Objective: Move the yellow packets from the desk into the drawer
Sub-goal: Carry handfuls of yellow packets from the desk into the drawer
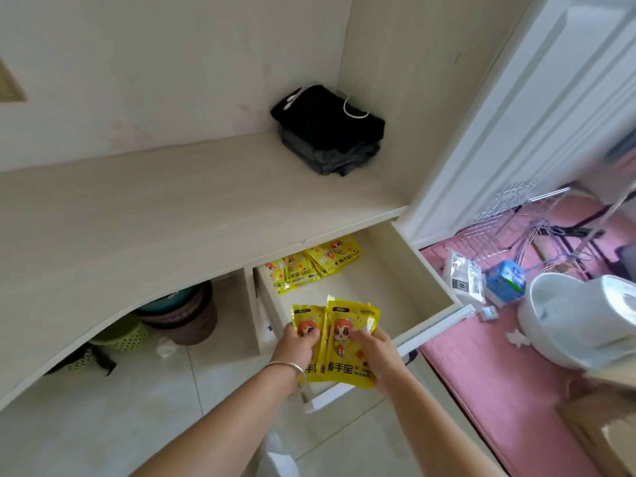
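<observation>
Left hand (296, 346), silver bangle (292, 368) at the wrist, fingers curled over the left one of the held yellow packets (339, 342). Right hand (373, 352) gripping the right packet along its right edge, fingers curled onto its face. Both packets upright and side by side, overlapping in the middle, printed faces toward the camera, a cartoon figure on each, hovering over the front part of the open drawer (426, 270). More packets apparently stacked behind the front ones; number not clear.

Further back in the drawer, more yellow packets (311, 266) lying loosely piled against the rear, partly under the desk edge, well apart from the hands.

Above, the pale wooden desk (172, 218), with folded dark clothes (330, 129) in the far right corner. Beneath the desk on the left, a green basket (125, 335) and a brown bin (187, 321) on the tiled floor. To the right, a pink mat (481, 373), a white appliance (578, 318) and a blue carton (507, 282).
</observation>
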